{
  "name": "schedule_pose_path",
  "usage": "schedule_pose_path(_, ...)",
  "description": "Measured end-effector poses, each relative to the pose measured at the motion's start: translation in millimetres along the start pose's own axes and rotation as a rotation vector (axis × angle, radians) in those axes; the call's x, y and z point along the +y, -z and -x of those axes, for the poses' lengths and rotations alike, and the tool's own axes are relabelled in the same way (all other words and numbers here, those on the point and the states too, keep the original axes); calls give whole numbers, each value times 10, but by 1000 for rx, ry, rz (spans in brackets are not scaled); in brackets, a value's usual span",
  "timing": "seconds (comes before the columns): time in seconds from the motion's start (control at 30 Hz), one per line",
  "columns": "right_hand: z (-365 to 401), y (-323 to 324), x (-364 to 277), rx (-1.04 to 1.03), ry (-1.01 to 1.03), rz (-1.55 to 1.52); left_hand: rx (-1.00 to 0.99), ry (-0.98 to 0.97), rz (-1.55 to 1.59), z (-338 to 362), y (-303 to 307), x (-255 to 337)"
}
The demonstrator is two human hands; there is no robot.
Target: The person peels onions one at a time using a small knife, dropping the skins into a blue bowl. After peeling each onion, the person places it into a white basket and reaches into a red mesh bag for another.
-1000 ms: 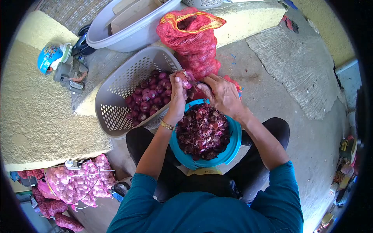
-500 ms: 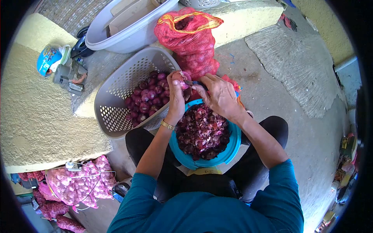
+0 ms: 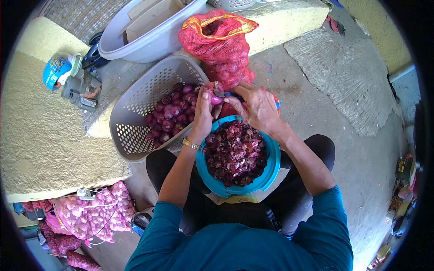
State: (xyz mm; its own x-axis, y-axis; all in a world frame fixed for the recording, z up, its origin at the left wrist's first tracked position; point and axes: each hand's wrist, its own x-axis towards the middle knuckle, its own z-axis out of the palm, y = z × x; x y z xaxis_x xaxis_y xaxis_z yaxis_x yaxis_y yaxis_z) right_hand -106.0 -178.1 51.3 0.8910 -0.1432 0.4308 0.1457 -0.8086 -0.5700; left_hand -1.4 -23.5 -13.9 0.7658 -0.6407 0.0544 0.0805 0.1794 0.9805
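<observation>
My left hand (image 3: 204, 110) is closed around a red onion (image 3: 217, 99), held above the far rim of a turquoise basin (image 3: 272, 170). In my right hand (image 3: 258, 108) is a small knife (image 3: 219, 94) with a blue handle, its blade against the onion's upper side. Dark red onion skins (image 3: 236, 153) fill much of the basin between my knees. Beside my left hand, a grey perforated basket (image 3: 131, 108) holds a heap of red onions (image 3: 170, 110).
A red mesh sack (image 3: 224, 58) stands just beyond my hands. Behind the basket, a large pale tub (image 3: 151, 45) rests on a ledge. Mesh bags of garlic-like bulbs (image 3: 97, 210) lie at lower left. Concrete floor (image 3: 312, 104) stretches to the right.
The onion has turned in my left hand, showing more smooth purple surface. The knife blade has shifted slightly over it, and both hands have moved only a little.
</observation>
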Motion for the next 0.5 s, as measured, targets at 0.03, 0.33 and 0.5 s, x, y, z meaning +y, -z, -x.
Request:
schedule_pose_path(0.03, -2, 2, -4, 14, 22, 24, -1, 0, -1, 6, 15, 2)
schedule_pose_path(0.33, 14, -9, -16, -8, -28, 11, -19, 6, 280, 1, -116, 31)
schedule_pose_path(0.5, 14, -28, 4, -16, -38, -1, 7, -261, -138, -24, -57, -140)
